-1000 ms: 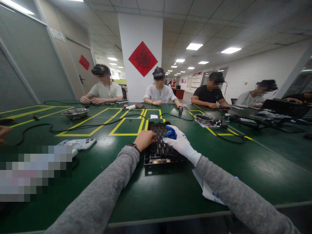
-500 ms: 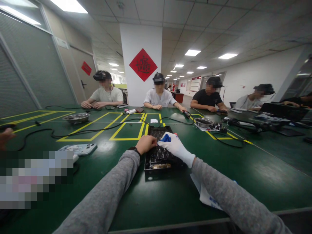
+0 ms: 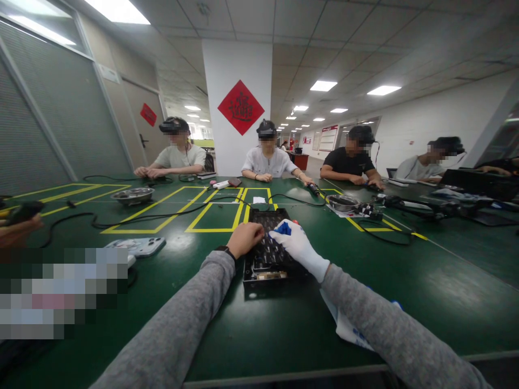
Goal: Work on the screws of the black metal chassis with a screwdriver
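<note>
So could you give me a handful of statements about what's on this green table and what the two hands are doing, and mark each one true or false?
1. The right hand wears a white glove with blue fingertips. True.
2. The left hand is gloved as well. False: it is bare, with a dark band at the wrist.
3. Both hands rest on a black tray with a grid of small cells. True.
4. A metal bowl stands directly against the tray. False: it sits far off to the left, inside yellow floor-style markings on the table.
5. A phone lies on the table left of the tray. True.
6. The seats across the table are vacant. False: several people sit there.
</note>
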`<state>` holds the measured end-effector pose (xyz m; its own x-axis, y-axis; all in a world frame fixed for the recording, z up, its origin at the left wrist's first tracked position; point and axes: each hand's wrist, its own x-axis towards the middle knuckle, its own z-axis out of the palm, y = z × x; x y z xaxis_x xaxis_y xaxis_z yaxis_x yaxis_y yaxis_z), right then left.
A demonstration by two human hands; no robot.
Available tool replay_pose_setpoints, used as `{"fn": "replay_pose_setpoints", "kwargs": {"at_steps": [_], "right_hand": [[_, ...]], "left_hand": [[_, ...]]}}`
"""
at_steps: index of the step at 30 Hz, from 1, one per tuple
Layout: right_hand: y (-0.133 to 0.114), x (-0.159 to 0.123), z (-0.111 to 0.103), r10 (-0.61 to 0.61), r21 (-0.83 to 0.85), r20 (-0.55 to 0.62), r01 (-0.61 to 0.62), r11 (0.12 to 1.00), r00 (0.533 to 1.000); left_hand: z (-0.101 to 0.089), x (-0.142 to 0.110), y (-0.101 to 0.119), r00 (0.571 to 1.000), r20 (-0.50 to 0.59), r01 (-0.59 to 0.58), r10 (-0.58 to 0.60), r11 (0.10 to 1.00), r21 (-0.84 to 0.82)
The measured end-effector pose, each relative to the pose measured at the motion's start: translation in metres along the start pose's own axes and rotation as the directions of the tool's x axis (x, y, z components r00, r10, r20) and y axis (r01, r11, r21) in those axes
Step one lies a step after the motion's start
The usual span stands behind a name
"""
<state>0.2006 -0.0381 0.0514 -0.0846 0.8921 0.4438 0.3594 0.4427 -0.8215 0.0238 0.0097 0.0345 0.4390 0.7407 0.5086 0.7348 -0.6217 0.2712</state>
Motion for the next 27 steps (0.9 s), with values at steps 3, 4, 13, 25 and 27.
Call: {"fn": "replay_pose_setpoints", "kwargs": {"at_steps": [3, 4, 13, 25, 27], "right_hand": [[-0.004, -0.001, -0.005, -0.007, -0.025, -0.085, 0.005, 1.0, 0.996], [-0.004, -0.001, -0.006, -0.002, -0.033, -0.105, -0.001, 0.999, 0.994], [0.0, 0.001, -0.009, -0.085, 0.065, -0.078, 0.091, 0.994, 0.993], [0.003, -0.001, -0.009, -0.087, 0.073, 0.086, 0.081, 0.994, 0.992], [0.004, 0.0, -0.009, -0.063, 0.066, 0.073, 0.058, 0.996, 0.995]], "left_hand": [[0.005, -0.005, -0.002, 0.983, -0.129, 0.091, -0.129, 0.961, -0.261], [0.006, -0.007, -0.001, 0.974, -0.146, 0.115, -0.175, 0.93, -0.349], [0.01, -0.01, 0.024, 0.972, -0.135, 0.071, -0.192, 0.787, -0.613], [0.007, -0.011, 0.028, 0.995, -0.045, 0.045, -0.088, 0.809, -0.586], [0.007, -0.011, 0.028, 0.996, -0.035, 0.046, -0.082, 0.814, -0.58]]}}
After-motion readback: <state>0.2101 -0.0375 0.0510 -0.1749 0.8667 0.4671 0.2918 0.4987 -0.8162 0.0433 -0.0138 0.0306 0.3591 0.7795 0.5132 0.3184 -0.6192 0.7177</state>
